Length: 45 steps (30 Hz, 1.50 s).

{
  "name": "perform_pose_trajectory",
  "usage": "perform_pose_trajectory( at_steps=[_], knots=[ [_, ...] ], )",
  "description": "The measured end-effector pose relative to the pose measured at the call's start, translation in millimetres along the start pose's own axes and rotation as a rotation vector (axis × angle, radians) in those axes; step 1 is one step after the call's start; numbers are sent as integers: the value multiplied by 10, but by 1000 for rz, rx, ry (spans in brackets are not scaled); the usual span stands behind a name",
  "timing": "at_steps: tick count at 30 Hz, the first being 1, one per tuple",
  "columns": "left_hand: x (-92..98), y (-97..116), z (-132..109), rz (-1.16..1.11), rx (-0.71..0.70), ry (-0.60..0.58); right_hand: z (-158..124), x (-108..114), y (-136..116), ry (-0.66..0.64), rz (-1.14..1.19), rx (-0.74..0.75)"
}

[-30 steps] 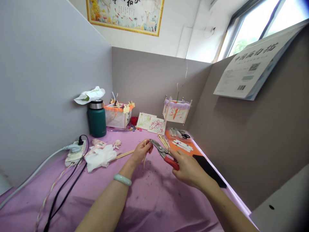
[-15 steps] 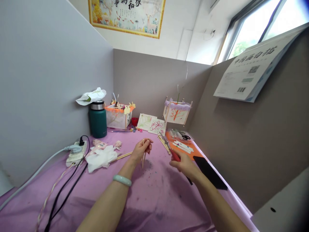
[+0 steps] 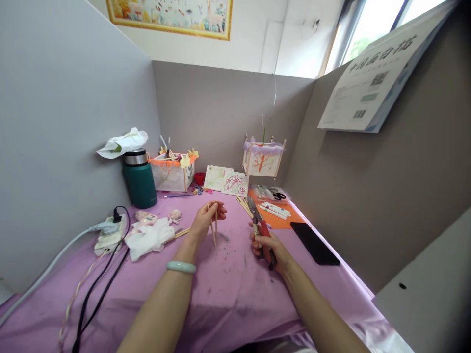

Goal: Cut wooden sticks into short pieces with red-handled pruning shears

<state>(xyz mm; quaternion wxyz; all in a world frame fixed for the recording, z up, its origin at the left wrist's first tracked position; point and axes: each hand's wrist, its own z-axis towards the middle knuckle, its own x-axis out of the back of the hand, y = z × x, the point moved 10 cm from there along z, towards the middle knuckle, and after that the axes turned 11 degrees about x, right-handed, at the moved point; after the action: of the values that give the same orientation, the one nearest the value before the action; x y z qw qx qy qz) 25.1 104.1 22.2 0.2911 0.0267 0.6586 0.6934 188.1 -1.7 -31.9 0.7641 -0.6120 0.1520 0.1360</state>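
Left hand (image 3: pixel 203 221) pinches thin sticks (image 3: pixel 214 229) upright mid-table; right hand (image 3: pixel 268 247) clenches the cutters (image 3: pixel 260 230). Loose pinch: sticks may slip, blades near fingers.

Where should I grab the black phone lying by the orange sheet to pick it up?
Grip the black phone across its two long edges near the middle, coming from above. It lies flat on the purple cloth with both long edges exposed.

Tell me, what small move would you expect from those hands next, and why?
Probably bringing the red-handled cutters over to the thin wooden sticks. The left hand holds the sticks upright above the purple tablecloth, while the right hand grips the cutters apart from them.
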Motion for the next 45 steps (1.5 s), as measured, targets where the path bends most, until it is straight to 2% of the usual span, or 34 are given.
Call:
perform_pose_trajectory(
  at_steps=[4, 7, 13, 18, 26, 32, 45],
  knots=[
    [142, -24, 35, -10, 7, 75, 2, 11, 17, 1, 56, -34],
    [155, 20, 31, -25, -34, 94, 6, 18, 38, -3, 76, -51],
    [-62, 32, -4, 1, -50, 3, -2, 2, 27, -18, 83, -54],
    [-146, -11, -27, 10, -25, -46, -14, -4, 11, -11, 69, -67],
    [-224, -70, -46, 11, 12, -92, -4, -1, 20, -24, 87, -58],
    [-272, -10, -99, -31, 17, -154, -9, -6, 20, -10, 81, -78],
    [-246, -32, -107, 31, 25, -213, -11, 7, 34, -30, 97, -51]
  ],
)
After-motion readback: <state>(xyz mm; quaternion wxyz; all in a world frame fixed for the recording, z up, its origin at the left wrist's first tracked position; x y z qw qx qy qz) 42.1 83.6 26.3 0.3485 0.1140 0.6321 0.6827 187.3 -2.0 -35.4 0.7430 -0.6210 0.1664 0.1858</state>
